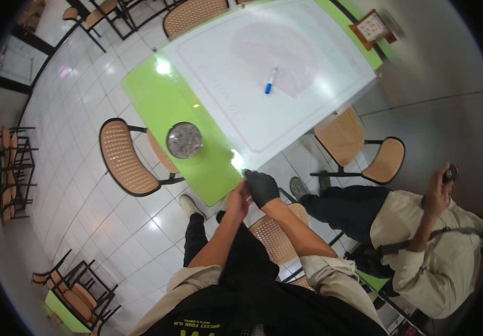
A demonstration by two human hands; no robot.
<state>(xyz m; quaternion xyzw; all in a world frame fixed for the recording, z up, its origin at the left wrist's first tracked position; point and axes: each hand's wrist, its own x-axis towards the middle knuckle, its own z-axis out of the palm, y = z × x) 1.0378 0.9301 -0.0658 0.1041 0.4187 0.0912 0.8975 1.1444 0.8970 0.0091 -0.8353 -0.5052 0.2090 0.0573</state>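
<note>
My two hands meet at the near corner of a green table point(196, 176), where a large clear-looking sheet point(241, 120) with a faint pink print ends. On my right hand point(262, 189) is a black glove; its fingers are closed at the sheet's corner. Just beside it, my bare left hand point(239, 203) has its fingers pressed together at the table edge. Whatever lies between the fingers is too small to make out. A blue-capped marker point(271, 79) lies on the sheet. Left of the sheet, a round speckled grey dish point(184, 140) rests on the green strip.
Woven-backed chairs stand round the table, one at the left point(126, 157), one at the right point(359, 143). Another chair seat point(279, 232) is below my right forearm. A person point(426, 235) at the right holds a dark object. A framed card stand point(372, 29) sits at the far corner.
</note>
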